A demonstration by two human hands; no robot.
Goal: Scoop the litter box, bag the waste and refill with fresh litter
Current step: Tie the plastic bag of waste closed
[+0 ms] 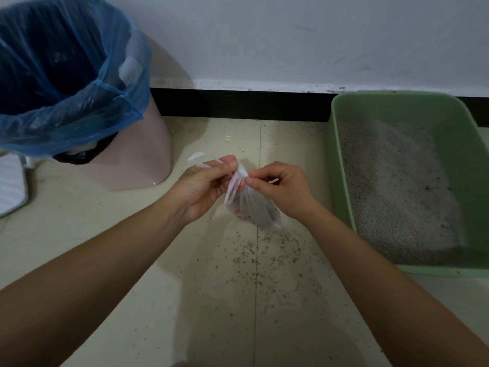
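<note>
A small clear plastic bag [254, 206] with dark waste in it hangs above the floor between my hands. My left hand [205, 186] pinches the bag's twisted neck and a loose strip of plastic that sticks out to the left. My right hand [284, 189] pinches the neck from the right side. The green litter box [341, 165] stands on the floor to the right, with grey litter [397, 192] spread inside it.
A pink bin [148, 154] lined with a blue bag [79, 83] stands at the back left by the wall. Spilled litter grains [264, 260] dot the tiled floor below the bag. A white object [10, 184] sits at the left edge.
</note>
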